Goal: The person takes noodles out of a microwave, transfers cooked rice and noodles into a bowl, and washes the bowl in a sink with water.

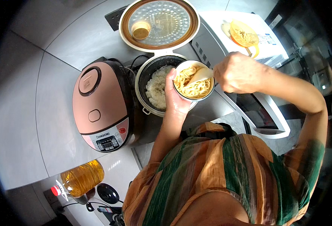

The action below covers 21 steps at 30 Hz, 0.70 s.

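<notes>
My left hand [175, 97] grips a bowl of noodles [194, 91] by its side, with the thumb at the rim. The bowl is over the right part of an open rice cooker [139, 82] that holds white rice [156, 90]. In my right hand [239, 73] is a pale rice paddle or wide spoon [202, 75]; its head rests in the noodles, and its handle is hidden by my fingers. The cooker's lid [123, 25] stands raised behind the pot.
A pink Changhong cooker [103, 99] stands left of the open one. At right are a white microwave [248, 110] and a yellow strainer or bowl [245, 34] with noodle bits on a white surface. An oil bottle [82, 178] and a black round lid [108, 193] are at lower left.
</notes>
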Each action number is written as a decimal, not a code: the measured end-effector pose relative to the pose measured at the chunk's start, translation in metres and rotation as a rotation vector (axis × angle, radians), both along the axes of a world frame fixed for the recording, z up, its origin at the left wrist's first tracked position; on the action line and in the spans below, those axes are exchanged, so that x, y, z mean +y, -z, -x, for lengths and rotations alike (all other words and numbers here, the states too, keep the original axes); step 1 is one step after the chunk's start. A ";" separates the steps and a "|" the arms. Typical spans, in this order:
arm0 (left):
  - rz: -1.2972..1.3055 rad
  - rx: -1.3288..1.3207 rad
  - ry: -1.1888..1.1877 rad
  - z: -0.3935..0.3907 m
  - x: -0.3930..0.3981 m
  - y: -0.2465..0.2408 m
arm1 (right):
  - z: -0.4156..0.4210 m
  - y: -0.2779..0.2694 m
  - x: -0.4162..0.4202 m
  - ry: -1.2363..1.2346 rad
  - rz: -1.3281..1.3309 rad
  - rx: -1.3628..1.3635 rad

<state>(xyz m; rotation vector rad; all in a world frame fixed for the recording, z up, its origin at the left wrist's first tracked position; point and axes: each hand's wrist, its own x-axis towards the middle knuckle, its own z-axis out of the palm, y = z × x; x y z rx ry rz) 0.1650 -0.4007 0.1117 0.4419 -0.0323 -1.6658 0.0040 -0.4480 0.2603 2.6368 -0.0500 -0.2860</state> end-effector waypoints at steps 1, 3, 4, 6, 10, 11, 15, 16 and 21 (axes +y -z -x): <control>0.005 0.012 0.003 -0.003 0.000 -0.002 | 0.002 -0.009 0.002 -0.003 0.058 -0.022; -0.002 0.008 0.014 -0.005 0.000 -0.001 | 0.001 -0.014 0.005 -0.049 0.118 -0.099; -0.008 0.009 0.022 -0.005 0.000 0.000 | 0.000 -0.012 0.002 -0.068 0.110 -0.088; -0.008 0.021 0.057 -0.003 0.000 -0.001 | -0.002 -0.003 -0.003 -0.126 0.171 0.021; 0.020 0.041 0.135 0.000 0.003 -0.002 | -0.005 0.021 -0.011 -0.142 0.020 0.114; 0.029 0.037 0.146 0.000 0.003 -0.002 | -0.007 0.022 -0.007 -0.107 -0.013 0.150; 0.042 0.040 0.151 -0.003 0.003 0.008 | -0.008 0.024 -0.001 -0.020 -0.034 0.144; 0.029 -0.002 0.122 -0.001 0.003 0.005 | -0.006 0.020 -0.001 -0.034 -0.046 0.109; 0.029 -0.009 0.092 -0.007 0.003 -0.005 | 0.003 -0.016 0.006 0.007 0.022 -0.062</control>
